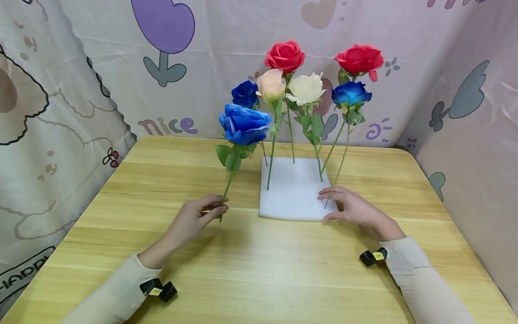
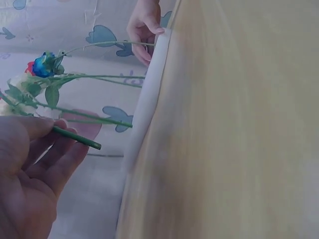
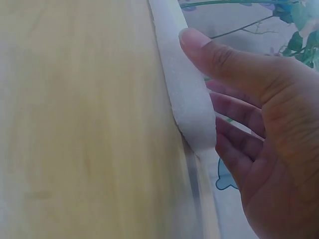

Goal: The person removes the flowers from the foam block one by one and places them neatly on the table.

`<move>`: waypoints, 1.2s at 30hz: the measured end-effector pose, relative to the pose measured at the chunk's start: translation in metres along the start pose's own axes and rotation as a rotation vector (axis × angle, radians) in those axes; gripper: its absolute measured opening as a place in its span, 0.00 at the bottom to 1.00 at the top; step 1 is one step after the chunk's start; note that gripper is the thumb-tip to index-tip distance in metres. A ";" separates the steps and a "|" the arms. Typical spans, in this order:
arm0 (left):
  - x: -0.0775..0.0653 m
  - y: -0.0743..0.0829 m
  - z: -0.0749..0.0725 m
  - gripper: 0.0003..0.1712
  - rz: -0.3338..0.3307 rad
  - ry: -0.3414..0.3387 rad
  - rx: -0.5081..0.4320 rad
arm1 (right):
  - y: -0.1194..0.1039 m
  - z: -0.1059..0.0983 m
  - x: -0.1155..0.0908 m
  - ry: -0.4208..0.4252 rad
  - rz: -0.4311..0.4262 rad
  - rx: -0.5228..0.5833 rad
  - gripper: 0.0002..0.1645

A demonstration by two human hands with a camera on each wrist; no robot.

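My left hand (image 1: 198, 216) pinches the lower stem of a bright blue artificial rose (image 1: 244, 124), held upright with a slight tilt left of the white foam board (image 1: 291, 202). In the left wrist view, the cut green stem end (image 2: 89, 143) pokes out past the fingers, apart from the board. My right hand (image 1: 356, 208) rests at the board's front right corner, fingers loosely bent around the base of a thin stem. In the right wrist view, its thumb (image 3: 197, 42) lies at the board's edge.
Standing in the board are a dark blue rose (image 1: 244, 94), a peach rose (image 1: 271, 84), a white rose (image 1: 306, 89), a blue rose (image 1: 351, 93) and two red roses, one at back (image 1: 285, 56), one at right (image 1: 359, 59). Printed cloth (image 1: 226, 27) hangs behind the wooden table (image 1: 121, 202).
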State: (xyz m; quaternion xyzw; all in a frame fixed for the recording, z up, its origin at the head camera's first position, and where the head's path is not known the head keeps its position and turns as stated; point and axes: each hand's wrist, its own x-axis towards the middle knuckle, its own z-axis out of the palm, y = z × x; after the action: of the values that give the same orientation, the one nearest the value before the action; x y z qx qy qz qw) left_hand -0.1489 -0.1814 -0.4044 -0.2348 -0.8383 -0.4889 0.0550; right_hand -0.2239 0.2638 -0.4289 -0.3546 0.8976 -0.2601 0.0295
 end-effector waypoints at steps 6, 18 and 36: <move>-0.015 -0.003 -0.008 0.12 -0.038 0.014 0.014 | -0.002 -0.002 0.000 0.010 0.006 -0.058 0.43; -0.039 -0.010 -0.021 0.14 -0.087 -0.026 0.031 | 0.000 -0.001 0.000 0.004 0.012 -0.063 0.42; -0.028 -0.014 -0.022 0.20 -0.363 -0.149 -0.102 | -0.001 -0.001 -0.002 0.011 0.019 -0.058 0.41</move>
State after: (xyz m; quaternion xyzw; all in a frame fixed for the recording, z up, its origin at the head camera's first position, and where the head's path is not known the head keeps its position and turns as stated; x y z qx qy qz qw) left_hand -0.1336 -0.2151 -0.4132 -0.1178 -0.8428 -0.5138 -0.1084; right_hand -0.2226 0.2650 -0.4276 -0.3455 0.9083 -0.2355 0.0169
